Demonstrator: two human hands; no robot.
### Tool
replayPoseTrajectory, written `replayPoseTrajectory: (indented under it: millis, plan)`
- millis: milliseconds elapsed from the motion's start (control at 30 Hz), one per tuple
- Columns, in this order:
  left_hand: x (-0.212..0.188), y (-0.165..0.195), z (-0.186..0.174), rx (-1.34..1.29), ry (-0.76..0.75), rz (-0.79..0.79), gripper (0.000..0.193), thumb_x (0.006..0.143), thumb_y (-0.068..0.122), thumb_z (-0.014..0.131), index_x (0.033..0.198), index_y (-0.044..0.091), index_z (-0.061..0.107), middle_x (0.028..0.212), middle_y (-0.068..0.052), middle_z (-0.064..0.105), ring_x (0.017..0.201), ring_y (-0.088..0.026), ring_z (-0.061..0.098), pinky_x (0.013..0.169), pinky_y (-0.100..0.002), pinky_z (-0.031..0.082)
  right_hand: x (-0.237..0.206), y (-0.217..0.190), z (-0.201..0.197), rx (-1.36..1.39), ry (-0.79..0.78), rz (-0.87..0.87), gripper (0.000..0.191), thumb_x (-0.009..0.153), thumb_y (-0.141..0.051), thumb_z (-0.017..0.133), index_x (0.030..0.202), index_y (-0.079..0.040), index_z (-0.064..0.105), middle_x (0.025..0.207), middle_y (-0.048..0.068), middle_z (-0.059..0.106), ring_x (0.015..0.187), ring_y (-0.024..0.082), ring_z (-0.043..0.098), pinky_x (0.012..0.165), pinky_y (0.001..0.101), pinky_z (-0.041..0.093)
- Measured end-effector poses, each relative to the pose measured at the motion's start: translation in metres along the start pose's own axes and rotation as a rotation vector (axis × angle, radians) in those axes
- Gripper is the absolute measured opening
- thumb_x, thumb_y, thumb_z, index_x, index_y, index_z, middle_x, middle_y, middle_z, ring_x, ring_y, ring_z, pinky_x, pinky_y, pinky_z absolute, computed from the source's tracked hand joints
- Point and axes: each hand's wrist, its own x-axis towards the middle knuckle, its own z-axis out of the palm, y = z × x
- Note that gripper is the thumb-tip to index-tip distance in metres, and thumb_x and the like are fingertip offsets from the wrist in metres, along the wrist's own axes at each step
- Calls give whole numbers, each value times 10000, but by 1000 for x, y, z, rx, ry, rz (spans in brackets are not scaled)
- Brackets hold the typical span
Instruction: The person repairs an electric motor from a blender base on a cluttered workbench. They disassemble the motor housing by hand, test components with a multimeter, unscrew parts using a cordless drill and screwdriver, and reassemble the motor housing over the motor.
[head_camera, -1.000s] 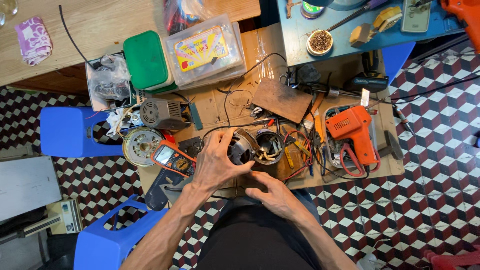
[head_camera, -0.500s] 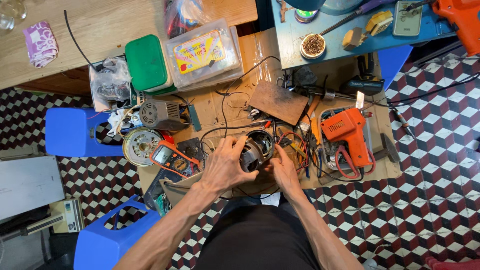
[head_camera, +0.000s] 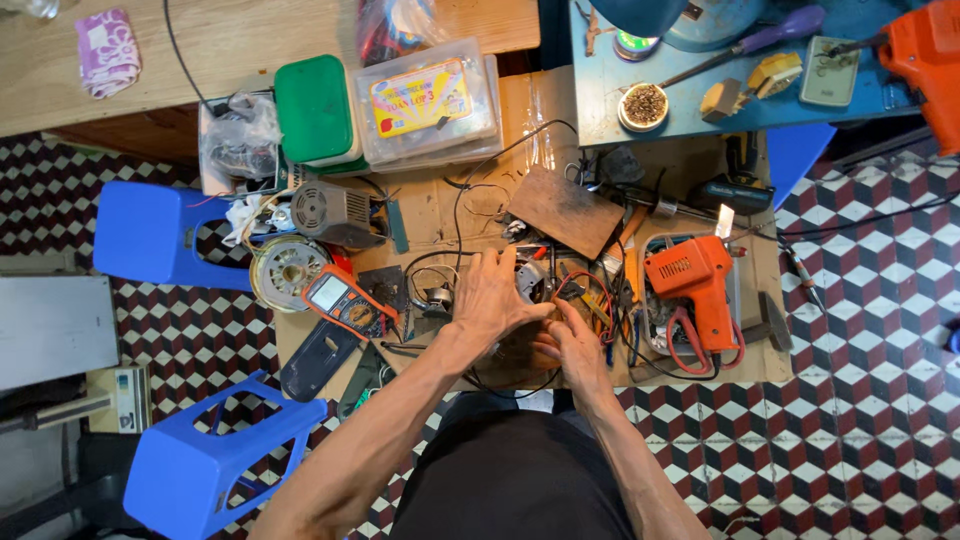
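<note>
My left hand (head_camera: 490, 300) lies over a small round metal motor (head_camera: 530, 278) on the cardboard-covered low table (head_camera: 430, 210), fingers stretched across its top and thumb against its side. My right hand (head_camera: 575, 345) is just right of it, fingers curled and pinching at the red and black wires (head_camera: 590, 300) that run from the motor. Most of the motor is hidden under my left hand.
An orange multimeter (head_camera: 340, 298) lies left of my hands and an orange soldering gun (head_camera: 695, 290) to the right. A brown board (head_camera: 565, 210), a grey motor (head_camera: 330, 212), a green box (head_camera: 315, 108) and clear plastic boxes (head_camera: 425, 100) sit behind. Blue stools (head_camera: 150, 235) stand at left.
My right hand has slid from the front of the motor to the wires on its right. My left hand has stayed over the motor and opened its fingers wider.
</note>
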Motion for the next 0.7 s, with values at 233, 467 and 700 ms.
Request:
replayPoseTrajectory:
  millis: [233,467,700]
  plan:
    - [8,-8,-14,-78,-133,1,1268,472,647,960,1398,-34,426,1198,-258,561,1155,-427,572,937,-494,510,-35,-40,9,-504,120,-435,553,975,-175,480,1508,-56,391,1384,204,564,1164,261,664,970,371,556]
    - [2,-27,-14,-300,-171,26,1401,482,460,999,1558,-14,237,1319,-283,540,1254,-419,546,1045,-434,473,-42,-59,-4,-649,80,-500,597,963,-104,503,1542,-89,361,1427,174,499,1206,233,640,1000,365,566]
    - [-15,-23,-11,-301,-68,-75,1321,546,417,978,1588,49,254,1331,-268,541,1242,-429,554,1016,-459,491,-25,-62,8,-1020,-71,-1084,643,840,1,609,1467,-30,470,1551,204,431,1439,381,428,1167,466,379]
